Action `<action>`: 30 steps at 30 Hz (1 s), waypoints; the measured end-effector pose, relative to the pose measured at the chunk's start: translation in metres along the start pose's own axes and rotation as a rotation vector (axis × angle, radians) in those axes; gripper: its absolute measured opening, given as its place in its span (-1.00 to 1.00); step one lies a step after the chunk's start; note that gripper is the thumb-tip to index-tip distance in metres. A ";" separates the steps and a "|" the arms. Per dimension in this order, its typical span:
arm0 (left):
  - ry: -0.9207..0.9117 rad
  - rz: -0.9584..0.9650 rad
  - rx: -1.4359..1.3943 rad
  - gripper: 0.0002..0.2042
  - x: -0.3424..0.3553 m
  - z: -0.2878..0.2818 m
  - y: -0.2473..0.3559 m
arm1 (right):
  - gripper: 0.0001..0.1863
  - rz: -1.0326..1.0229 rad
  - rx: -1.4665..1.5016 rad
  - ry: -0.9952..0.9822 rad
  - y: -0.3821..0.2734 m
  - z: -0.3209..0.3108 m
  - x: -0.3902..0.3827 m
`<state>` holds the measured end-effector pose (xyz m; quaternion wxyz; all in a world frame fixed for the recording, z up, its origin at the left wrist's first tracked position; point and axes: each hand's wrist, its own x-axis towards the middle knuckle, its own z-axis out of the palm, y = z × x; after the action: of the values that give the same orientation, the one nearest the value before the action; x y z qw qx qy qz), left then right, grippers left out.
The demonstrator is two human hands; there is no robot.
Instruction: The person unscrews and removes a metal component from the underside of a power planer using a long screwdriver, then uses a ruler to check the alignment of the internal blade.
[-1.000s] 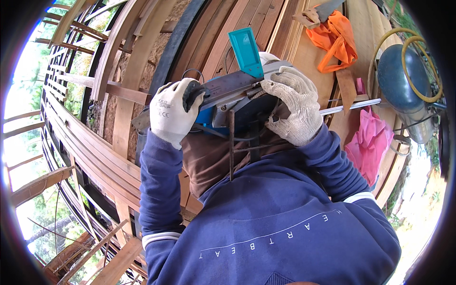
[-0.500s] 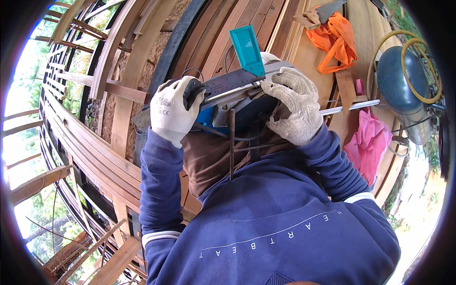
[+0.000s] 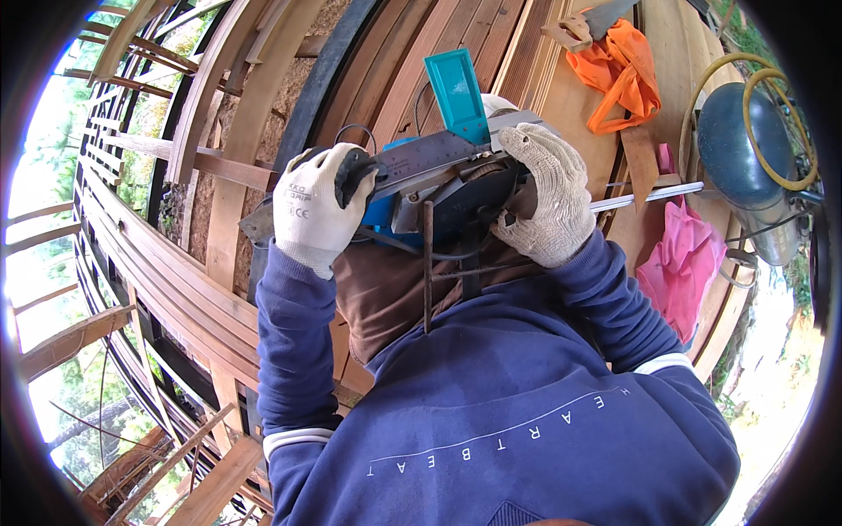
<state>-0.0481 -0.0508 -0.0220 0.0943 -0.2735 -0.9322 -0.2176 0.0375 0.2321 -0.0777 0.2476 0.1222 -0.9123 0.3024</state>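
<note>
A blue power tool with a flat metal base plate, looking like an upturned circular saw (image 3: 408, 210), lies against my lap. Across its plate rests a try square (image 3: 457, 92); the teal handle points away from me and the dark marked blade runs left. My gloved left hand (image 3: 320, 206) is closed at the blade's left end, dark fingertips pinching it; whether they also grip the plate is hidden. On the other side, my gloved right hand (image 3: 548, 188) curls around the saw's right end, fingers over the plate and thumb lower down near the dark round part.
Long wooden boards (image 3: 421, 61) lie ahead of me. To the right are an orange cloth bag (image 3: 618, 79), a handsaw (image 3: 574, 31), a pink bag (image 3: 680, 263) and a dark rounded tank (image 3: 745, 145) with a yellow hose (image 3: 811, 145). Timber framing (image 3: 232, 184) stands at left.
The fingers of my right hand have shifted slightly right and up along the plate, baring more of the saw's underside. My left hand has moved a little left.
</note>
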 end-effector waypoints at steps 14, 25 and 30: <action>-0.057 -0.041 -0.005 -0.84 0.003 -0.003 0.007 | -0.11 -0.008 -0.013 -0.018 -0.003 -0.006 0.003; -0.063 -0.040 -0.001 -0.84 0.003 -0.003 0.007 | -0.11 -0.030 -0.023 0.000 -0.001 -0.004 0.002; -0.057 -0.037 0.006 -0.83 0.003 -0.003 0.007 | -0.10 -0.026 -0.031 -0.005 -0.001 -0.003 0.002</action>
<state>-0.0462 -0.0458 -0.0158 0.0646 -0.2619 -0.9401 -0.2087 0.0376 0.2335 -0.0743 0.2512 0.1310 -0.9157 0.2848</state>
